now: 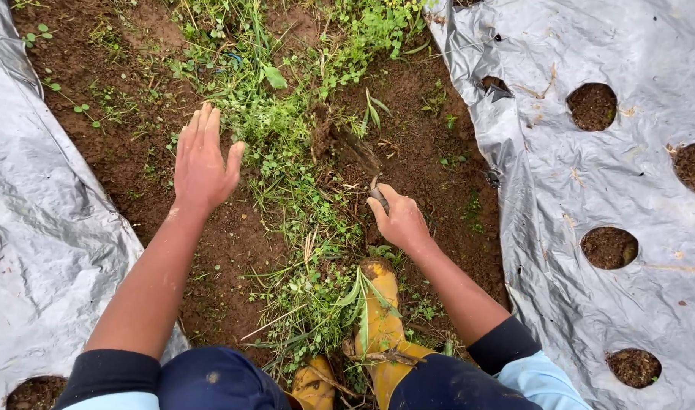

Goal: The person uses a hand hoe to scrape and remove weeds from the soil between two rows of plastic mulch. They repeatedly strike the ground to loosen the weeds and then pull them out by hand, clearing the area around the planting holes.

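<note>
At the far left, your silver sheet [36, 228] lies crinkled and glossy, one round planting hole showing dark soil at its bottom edge. Next comes bare soil [135, 144], reddish-brown, crumbly and damp-looking, mostly free of growth on that side. Your left hand [203, 159] hovers over it, fingers spread flat, holding nothing. Now the middle strip: weeds [287, 129] standing thick and green ahead of you, soft-leaved and grassy, so by the look of it most of the row is yet to be cleared, while loose pulled stems lie limp across your yellow boots [382, 319], rubbery and mud-smeared. Your right hand [401, 220] is closed around a dark tool [355, 152], its blade sunk in the earth among the roots. Far right, another sheet [590, 175], wrinkled, punched with round holes of bare dirt.
</note>
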